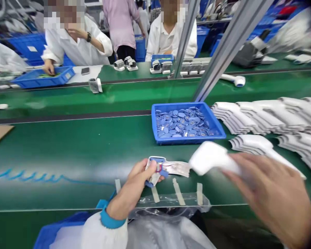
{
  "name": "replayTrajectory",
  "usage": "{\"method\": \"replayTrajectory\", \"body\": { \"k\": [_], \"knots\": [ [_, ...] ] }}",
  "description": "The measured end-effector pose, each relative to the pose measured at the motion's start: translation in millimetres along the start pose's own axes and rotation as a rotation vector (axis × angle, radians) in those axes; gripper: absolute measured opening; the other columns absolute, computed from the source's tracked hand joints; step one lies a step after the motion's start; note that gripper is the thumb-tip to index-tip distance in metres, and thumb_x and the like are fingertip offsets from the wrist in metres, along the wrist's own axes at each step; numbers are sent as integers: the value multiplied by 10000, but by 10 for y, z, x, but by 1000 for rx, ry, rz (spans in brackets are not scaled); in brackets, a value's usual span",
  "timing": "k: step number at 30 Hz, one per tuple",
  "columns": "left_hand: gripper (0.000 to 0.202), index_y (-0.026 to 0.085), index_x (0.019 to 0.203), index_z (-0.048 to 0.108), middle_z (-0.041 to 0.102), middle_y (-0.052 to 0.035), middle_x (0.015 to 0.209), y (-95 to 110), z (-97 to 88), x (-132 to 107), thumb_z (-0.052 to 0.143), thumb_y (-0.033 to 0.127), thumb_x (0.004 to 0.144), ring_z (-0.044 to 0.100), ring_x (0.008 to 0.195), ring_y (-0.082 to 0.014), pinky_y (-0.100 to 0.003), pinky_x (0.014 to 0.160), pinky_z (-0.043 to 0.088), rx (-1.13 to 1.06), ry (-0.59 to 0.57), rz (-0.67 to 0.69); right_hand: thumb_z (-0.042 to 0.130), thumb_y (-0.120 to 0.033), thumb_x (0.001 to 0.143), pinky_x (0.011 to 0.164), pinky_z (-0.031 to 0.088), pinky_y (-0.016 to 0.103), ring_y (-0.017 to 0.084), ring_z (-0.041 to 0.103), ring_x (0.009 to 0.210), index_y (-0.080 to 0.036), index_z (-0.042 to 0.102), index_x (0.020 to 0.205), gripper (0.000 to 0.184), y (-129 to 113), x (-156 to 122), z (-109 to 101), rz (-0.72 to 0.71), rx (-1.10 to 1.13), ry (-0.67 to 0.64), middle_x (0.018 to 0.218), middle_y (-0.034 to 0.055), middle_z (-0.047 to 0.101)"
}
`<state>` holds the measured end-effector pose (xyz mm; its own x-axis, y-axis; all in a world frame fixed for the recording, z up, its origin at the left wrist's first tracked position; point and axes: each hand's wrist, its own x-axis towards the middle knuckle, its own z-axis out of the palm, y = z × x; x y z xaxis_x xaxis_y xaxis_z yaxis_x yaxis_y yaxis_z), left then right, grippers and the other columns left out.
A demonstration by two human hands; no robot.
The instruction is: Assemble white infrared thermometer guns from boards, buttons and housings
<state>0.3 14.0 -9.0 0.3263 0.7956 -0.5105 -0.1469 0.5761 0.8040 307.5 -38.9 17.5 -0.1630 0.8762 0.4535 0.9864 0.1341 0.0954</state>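
On the near side of the blue tray [181,141], over the worktop [67,141], the left hand [138,176] has its fingers closed round a white-and-blue casing [162,169]; before the tray's right end, the right hand's [269,193] fingers grip a white shell [209,157]. Stacked white pieces [259,116] lie right of the tray.

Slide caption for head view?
Left hand holds an open white-blue plastic casing, right hand a rounded white plastic shell.

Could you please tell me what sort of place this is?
Most likely a factory assembly line: there is a blue tray of small blue parts, rows of stacked white shells, and people in white coats opposite.
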Motion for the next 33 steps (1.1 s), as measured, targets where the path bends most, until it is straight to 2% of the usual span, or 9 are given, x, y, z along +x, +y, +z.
{"method": "replayTrajectory", "body": {
  "k": [4, 8, 10, 13, 17, 22, 26, 30, 33],
  "knots": [
    [488, 175, 1181, 653, 679, -80, 1086, 10, 0, -8, 658, 553, 874, 609, 999, -214, -280, 838, 471, 55, -39, 60, 530, -311, 993, 894, 385, 451, 254, 652, 978, -212, 597, 1178, 220, -818, 166, -19, -236, 152, 24, 1093, 61, 724],
    [465, 146, 1125, 638, 662, -70, 1042, 46, 15, -20, 750, 474, 816, 590, 926, -203, -264, 770, 455, 183, -97, 159, 590, -303, 959, 937, 389, 457, 280, 638, 1056, -174, 577, 1215, 287, -1134, 261, 118, -213, 242, -60, 1180, 97, 703],
    [405, 133, 1065, 642, 652, -65, 991, 45, 19, -27, 699, 476, 858, 575, 865, -186, -258, 736, 443, 267, -106, 201, 630, -384, 926, 837, 457, 412, 270, 671, 961, -159, 584, 1186, 347, -1153, 266, 179, -154, 355, -144, 1104, 111, 718],
    [370, 145, 1078, 631, 632, -50, 965, 23, 18, -44, 644, 469, 900, 553, 838, -170, -248, 716, 429, 386, -107, 234, 669, -414, 881, 604, 458, 318, 218, 682, 734, -200, 619, 1045, 274, -1148, 274, 175, 2, 548, -403, 890, 46, 726],
    [345, 154, 1021, 643, 600, -13, 860, 4, 9, -64, 604, 483, 925, 515, 743, -138, -237, 652, 401, 453, -121, 244, 595, -418, 908, 589, 452, 291, 186, 644, 679, -230, 630, 970, 200, -1145, 332, 39, 150, 810, -724, 804, 1, 699],
    [433, 212, 1183, 590, 648, -19, 1028, 24, 18, -106, 730, 439, 841, 585, 880, -181, -271, 758, 457, 575, -127, 257, 593, -441, 902, 682, 503, 309, 204, 659, 792, -231, 626, 1188, 357, -1045, 383, -38, 226, 1036, -815, 967, 34, 719],
    [564, 256, 1276, 524, 637, -31, 1199, -47, 15, -183, 796, 344, 790, 600, 1059, -229, -328, 911, 477, 738, 24, 344, 521, -581, 917, 868, 526, 357, 243, 659, 979, -221, 597, 1299, 530, -953, 336, -57, 380, 1221, -913, 1094, 69, 712],
    [506, 241, 1419, 402, 548, -92, 1400, -187, -51, -251, 586, 308, 952, 531, 1271, -263, -401, 1072, 426, 983, -12, 459, 474, -675, 895, 764, 539, 344, 234, 654, 869, -228, 702, 1095, 541, -935, 261, -60, 720, 1276, -1048, 1008, 62, 717],
    [581, 209, 1485, 304, 500, -135, 1459, -227, -126, -275, 530, 243, 950, 532, 1291, -301, -442, 1072, 440, 1147, -90, 477, 472, -687, 892, 615, 488, 305, 177, 583, 663, -217, 699, 923, 522, -956, 220, -26, 801, 1428, -1149, 762, 20, 651]
  ]
}}
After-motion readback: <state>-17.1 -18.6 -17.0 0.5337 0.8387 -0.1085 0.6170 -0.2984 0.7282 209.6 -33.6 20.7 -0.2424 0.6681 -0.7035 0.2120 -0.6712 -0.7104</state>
